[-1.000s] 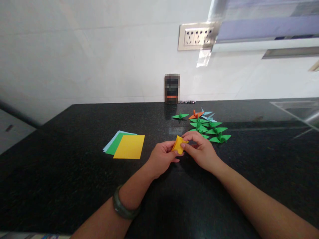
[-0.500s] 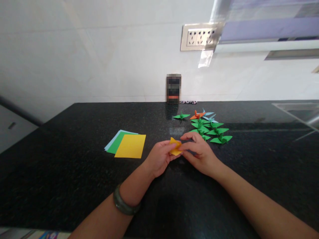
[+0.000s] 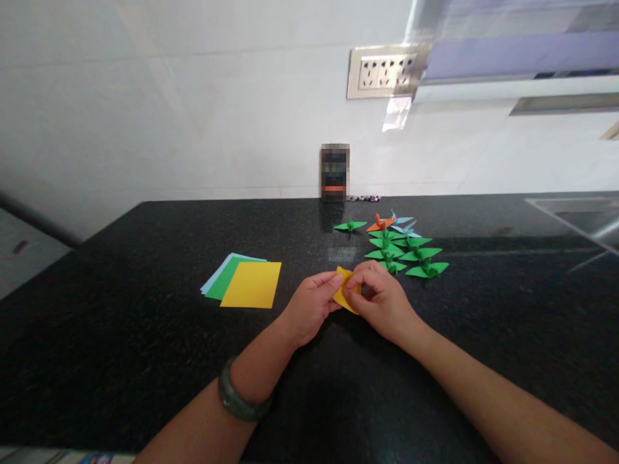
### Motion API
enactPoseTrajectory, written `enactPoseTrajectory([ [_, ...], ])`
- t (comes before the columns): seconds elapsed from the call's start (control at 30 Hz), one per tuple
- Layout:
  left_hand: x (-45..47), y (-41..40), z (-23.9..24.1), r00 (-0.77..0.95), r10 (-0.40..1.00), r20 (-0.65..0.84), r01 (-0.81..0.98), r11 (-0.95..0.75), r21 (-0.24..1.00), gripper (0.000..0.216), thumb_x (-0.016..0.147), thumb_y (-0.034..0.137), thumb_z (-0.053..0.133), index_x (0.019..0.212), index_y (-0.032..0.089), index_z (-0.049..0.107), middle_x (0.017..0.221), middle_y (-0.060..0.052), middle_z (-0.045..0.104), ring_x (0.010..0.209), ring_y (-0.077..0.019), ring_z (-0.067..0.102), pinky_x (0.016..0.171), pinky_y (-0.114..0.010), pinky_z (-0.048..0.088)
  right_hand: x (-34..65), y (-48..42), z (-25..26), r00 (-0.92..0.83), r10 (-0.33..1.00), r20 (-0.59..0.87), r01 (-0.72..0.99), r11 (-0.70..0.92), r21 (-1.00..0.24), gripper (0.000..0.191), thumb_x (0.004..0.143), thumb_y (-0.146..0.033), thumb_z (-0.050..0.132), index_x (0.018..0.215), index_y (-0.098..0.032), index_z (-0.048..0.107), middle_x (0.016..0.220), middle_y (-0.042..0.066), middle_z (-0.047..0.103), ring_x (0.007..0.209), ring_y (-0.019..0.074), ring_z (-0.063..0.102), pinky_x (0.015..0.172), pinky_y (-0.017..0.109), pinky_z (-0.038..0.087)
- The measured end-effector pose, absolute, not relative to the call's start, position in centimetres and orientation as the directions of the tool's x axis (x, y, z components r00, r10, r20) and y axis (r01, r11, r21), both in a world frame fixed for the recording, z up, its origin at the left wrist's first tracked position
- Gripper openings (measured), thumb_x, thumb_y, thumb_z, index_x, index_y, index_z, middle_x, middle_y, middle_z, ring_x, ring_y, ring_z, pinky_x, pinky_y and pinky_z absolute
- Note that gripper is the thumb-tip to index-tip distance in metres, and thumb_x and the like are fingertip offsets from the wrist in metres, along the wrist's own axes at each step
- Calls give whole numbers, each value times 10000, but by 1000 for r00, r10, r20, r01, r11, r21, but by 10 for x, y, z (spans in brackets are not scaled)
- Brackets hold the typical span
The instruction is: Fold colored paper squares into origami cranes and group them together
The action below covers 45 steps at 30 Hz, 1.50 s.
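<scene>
A small folded piece of yellow paper (image 3: 344, 296) is pinched between both my hands just above the black stone counter (image 3: 145, 361). My left hand (image 3: 312, 308) grips its left side with thumb and fingers closed; a green bangle (image 3: 236, 399) sits on that wrist. My right hand (image 3: 382, 299) pinches the paper's top and right side, fingers curled over it. Much of the paper is hidden by my fingers.
A stack of flat sheets, yellow (image 3: 251, 284) over green and light blue, lies to the left. Several folded paper cranes (image 3: 411, 254), mostly green with one orange and one blue, sit behind my right hand. A small dark box (image 3: 334, 171) stands against the wall under a socket panel (image 3: 384, 71).
The yellow paper has been turned and folded smaller between my fingers. My right hand has closed in over its top, nearer my left hand.
</scene>
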State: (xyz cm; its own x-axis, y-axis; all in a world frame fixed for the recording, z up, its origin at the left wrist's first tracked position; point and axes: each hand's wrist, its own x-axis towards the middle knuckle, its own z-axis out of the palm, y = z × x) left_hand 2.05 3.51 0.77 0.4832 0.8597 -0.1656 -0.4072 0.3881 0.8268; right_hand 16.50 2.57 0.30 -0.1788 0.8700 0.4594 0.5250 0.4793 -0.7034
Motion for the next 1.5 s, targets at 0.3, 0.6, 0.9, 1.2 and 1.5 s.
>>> enactPoseTrajectory([
  [0.3, 23, 34, 6, 451, 884, -119, -437, 336, 835, 257, 750, 318, 613, 901, 113, 651, 835, -60, 650, 791, -145, 587, 794, -293, 424, 157, 22, -2, 53, 944, 327, 492, 260, -831, 253, 680, -190, 588, 848, -210, 400, 805, 4, 473, 692, 137, 495, 563, 254, 431],
  [0.6, 23, 35, 5, 396, 907, -142, -457, 329, 827, 277, 735, 316, 631, 914, 105, 652, 857, -77, 662, 808, -166, 607, 800, -308, 437, 158, 25, -6, -33, 977, 212, 420, 206, -884, 384, 626, -107, 557, 988, -202, 473, 829, -6, 481, 610, 97, 492, 545, 234, 440],
  [0.9, 21, 34, 11, 454, 867, -206, -556, 456, 695, 260, 839, 276, 499, 919, 72, 639, 887, -119, 666, 839, -164, 621, 823, -291, 459, 162, 28, -5, 50, 994, 100, 339, 78, -938, 160, 730, -329, 575, 733, -172, 546, 609, -11, 539, 527, 110, 480, 464, 224, 390],
  [1.2, 23, 32, 5, 450, 857, -253, -475, 469, 745, 208, 752, 273, 626, 848, 93, 665, 789, -81, 681, 724, -132, 629, 731, -260, 487, 161, 26, -3, 78, 993, 93, 262, 69, -963, 205, 724, -372, 581, 750, -170, 558, 644, 6, 575, 551, 121, 511, 508, 245, 424],
  [1.5, 26, 28, 6, 298, 917, -265, -333, 360, 872, 293, 606, 308, 744, 802, 98, 689, 730, -61, 675, 649, -115, 608, 643, -239, 484, 156, 22, 4, 76, 997, 15, 120, 6, -993, 206, 662, -348, 623, 735, -171, 549, 577, -24, 526, 465, 92, 447, 431, 220, 377],
])
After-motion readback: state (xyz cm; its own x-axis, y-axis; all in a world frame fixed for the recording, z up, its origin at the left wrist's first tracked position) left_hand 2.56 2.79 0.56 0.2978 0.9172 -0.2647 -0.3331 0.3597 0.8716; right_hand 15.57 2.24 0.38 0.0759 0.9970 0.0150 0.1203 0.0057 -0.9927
